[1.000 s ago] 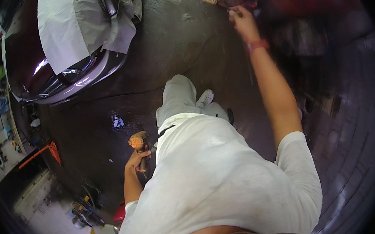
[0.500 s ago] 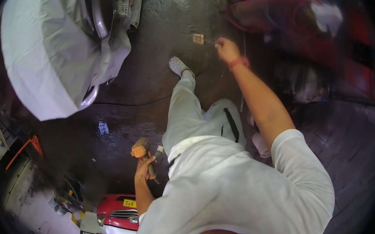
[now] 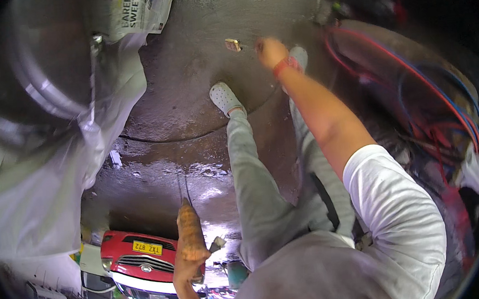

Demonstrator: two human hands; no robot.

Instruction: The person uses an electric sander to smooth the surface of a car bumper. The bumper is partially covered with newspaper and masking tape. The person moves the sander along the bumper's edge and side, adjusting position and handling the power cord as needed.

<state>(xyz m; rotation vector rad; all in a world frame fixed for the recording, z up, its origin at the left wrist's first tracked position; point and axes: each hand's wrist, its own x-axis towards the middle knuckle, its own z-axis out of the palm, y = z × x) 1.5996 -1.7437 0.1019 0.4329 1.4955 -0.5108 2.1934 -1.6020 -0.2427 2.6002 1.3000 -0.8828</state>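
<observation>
Fingers of the left hand (image 3: 186, 264) wrap an orange-brown tool (image 3: 190, 226), its body extending beyond them; it looks stiff and fairly heavy — best held by its handle. The right hand's (image 3: 271, 53) fingers look curled, but blur leaves any pinch uncertain. Just left of them, a small tan block (image 3: 232, 45) seems light, rigid — grip its sides.

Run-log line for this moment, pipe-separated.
left hand: holding orange tool | right hand: blurred, near small tan block | red car: lower left
</observation>
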